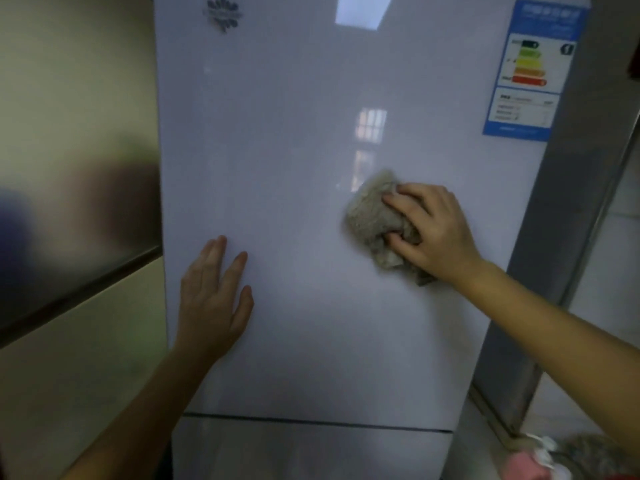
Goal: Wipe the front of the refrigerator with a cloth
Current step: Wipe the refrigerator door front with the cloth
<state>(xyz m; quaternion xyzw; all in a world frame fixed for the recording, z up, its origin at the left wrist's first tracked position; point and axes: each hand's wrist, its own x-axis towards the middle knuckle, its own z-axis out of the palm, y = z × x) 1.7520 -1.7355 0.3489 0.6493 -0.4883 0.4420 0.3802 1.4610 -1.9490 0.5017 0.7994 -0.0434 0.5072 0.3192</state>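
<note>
The refrigerator's glossy pale door (pixel 294 150) fills the middle of the view, with reflections of a window on it. My right hand (pixel 436 230) presses a crumpled grey-beige cloth (pixel 370 220) against the door's right half. Its fingers are closed over the cloth, which sticks out to the left and below the hand. My left hand (pixel 214 299) lies flat on the door lower left, fingers spread, holding nothing. A seam (pixel 311 420) below marks the top of the lower door.
A blue energy label (pixel 533 71) is stuck at the door's upper right and a logo (pixel 223 13) at the upper left. A beige cabinet (pixel 76 168) stands close on the left. The fridge's grey side (pixel 568 202) runs down the right. Pink and grey items (pixel 561 455) lie at the bottom right.
</note>
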